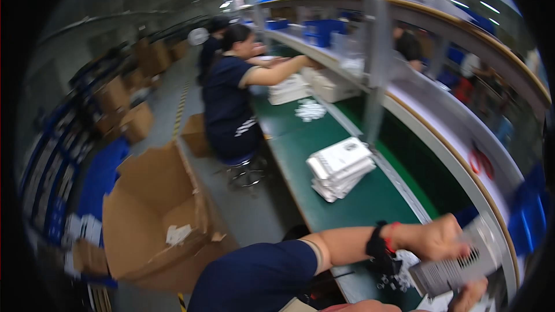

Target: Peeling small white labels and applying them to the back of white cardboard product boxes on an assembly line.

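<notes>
My left arm, in a dark blue sleeve with black and red bands at the wrist, reaches across the lower right. My left hand (436, 241) has its fingers curled at the upper edge of a flat, pale grey rectangular casing (457, 267), which has dark slots and small print on its face. At the casing's lower edge, my right hand (471, 294) grips it from the near side, blurred and partly cut off. Small loose white parts (399, 274) lie on the green bench below my left wrist. Farther along sits a stack of similar white casings (341, 164).
A shelf (439, 101) on metal posts runs along the bench's right side, with red-handled pliers or scissors (481, 163) on it. Blue bins (529, 214) hang at far right. A large open carton (150, 214) stands left. A seated co-worker (234, 98) works farther up the bench (289, 144).
</notes>
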{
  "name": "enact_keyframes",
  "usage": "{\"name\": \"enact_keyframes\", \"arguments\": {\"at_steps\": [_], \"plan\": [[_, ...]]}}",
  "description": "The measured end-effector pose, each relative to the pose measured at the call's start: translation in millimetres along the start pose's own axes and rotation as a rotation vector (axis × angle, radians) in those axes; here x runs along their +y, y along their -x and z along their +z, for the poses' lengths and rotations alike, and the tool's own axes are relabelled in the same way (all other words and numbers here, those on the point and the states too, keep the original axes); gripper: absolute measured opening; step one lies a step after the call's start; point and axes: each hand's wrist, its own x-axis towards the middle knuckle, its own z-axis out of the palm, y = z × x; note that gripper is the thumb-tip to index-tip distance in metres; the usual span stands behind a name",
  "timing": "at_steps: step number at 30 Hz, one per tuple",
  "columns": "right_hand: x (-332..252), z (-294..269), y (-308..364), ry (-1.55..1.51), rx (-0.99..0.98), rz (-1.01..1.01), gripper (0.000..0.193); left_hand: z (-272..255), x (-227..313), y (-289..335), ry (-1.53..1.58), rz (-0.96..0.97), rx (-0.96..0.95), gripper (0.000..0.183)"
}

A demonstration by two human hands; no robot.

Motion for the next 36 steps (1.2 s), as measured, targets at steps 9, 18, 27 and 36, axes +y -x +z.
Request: {"name": "enact_keyframes", "arguments": {"at_steps": [9, 18, 27, 36], "plan": [[-15, 28, -29, 0.215, 0.392, 0.077, 0.037, 4, -3, 1, -0.242, 0.030, -0.003, 0.045], [-17, 40, -42, 0.314, 0.453, 0.246, 0.031, 6, -11, -5, -0.810, 0.227, 0.054, 0.101], [-14, 40, -39, 0.098, 0.331, 0.291, 0.042, 4, -9, -5, -0.647, 0.168, 0.089, 0.107], [-21, 41, -37, -0.547, 0.508, 0.487, 0.050, 4, -10, -5, -0.614, 0.133, 0.036, 0.109]]}}
